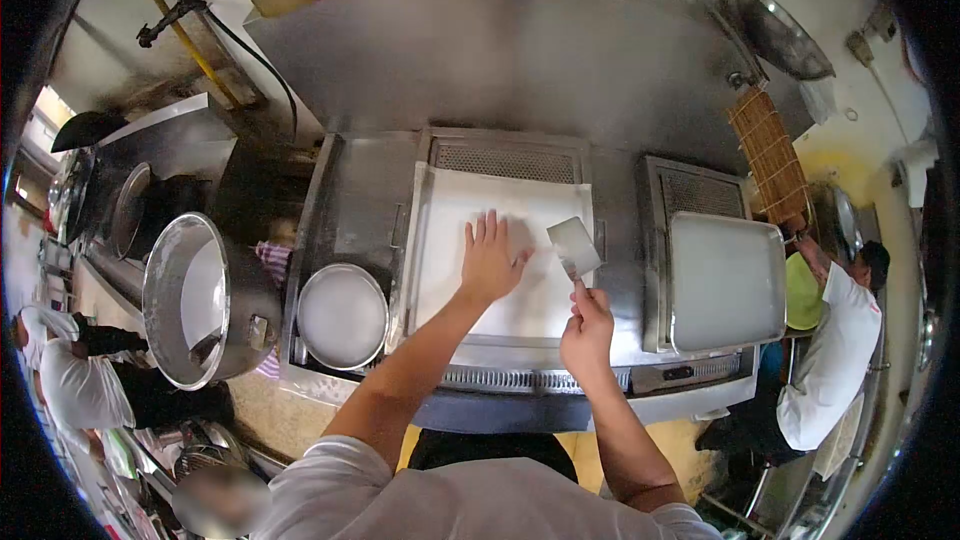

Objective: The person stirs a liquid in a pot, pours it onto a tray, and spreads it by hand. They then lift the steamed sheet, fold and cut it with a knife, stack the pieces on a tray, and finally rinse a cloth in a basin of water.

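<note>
My left hand point(487, 262) lies palm down with fingers stretched out on a white sheet point(440, 230), which covers most of a rectangular metal steaming tray. In my right hand point(588, 330) is a scraper point(573, 243), gripped by its handle. Its wide, flat metal blade points up and to the left, over the sheet's right edge. Beyond the sheet, a strip of perforated metal point(510, 162) shows at the back. To the left of my forearm sits a round pan point(343, 316) with a white surface inside.
A rectangular tray point(728, 282) with pale contents rests on the right of the counter. A large metal pot point(212, 300) holding white liquid and a utensil stands at the left. One person point(835, 360) stands at the right, near a green basin point(803, 292); others are at the left.
</note>
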The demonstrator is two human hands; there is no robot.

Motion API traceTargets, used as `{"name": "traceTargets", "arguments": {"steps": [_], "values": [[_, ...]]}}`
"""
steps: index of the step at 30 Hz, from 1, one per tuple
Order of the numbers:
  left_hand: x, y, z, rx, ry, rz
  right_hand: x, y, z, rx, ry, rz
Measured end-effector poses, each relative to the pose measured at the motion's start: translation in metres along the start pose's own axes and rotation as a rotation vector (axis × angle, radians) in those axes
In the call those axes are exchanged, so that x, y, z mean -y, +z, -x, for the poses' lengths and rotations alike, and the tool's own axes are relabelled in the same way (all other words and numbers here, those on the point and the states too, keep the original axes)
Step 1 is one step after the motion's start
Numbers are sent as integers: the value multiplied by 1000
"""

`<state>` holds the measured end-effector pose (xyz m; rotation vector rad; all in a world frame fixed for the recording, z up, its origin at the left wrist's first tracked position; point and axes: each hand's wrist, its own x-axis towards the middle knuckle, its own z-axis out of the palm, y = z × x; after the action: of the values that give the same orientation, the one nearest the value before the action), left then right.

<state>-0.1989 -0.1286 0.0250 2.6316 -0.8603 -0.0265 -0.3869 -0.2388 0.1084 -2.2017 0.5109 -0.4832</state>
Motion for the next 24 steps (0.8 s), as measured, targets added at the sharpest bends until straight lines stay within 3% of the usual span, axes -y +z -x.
{"name": "traceTargets", "arguments": {"steps": [3,9,10,14,17,18,21,23,24], "values": [[14,-23,50,-173,28,198,-18,17,-4,-23,-157,197],[73,-61,125,-232,-97,354,-25,59,1,39,-167,309],[85,-69,136,-317,-102,305,-19,72,4,4,-198,322],[169,-70,183,-374,-237,336,27,123,19,207,-152,49],[237,-43,224,-419,-446,59,56,185,41,350,-183,-185],[255,-25,240,-326,-552,-111,71,203,47,451,-131,-182],[290,-13,277,57,-493,-251,102,255,59,710,56,-208],[285,-37,290,118,-471,-166,102,301,67,819,237,-281],[272,-68,293,175,-479,-97,97,323,72,756,183,-171]]}}
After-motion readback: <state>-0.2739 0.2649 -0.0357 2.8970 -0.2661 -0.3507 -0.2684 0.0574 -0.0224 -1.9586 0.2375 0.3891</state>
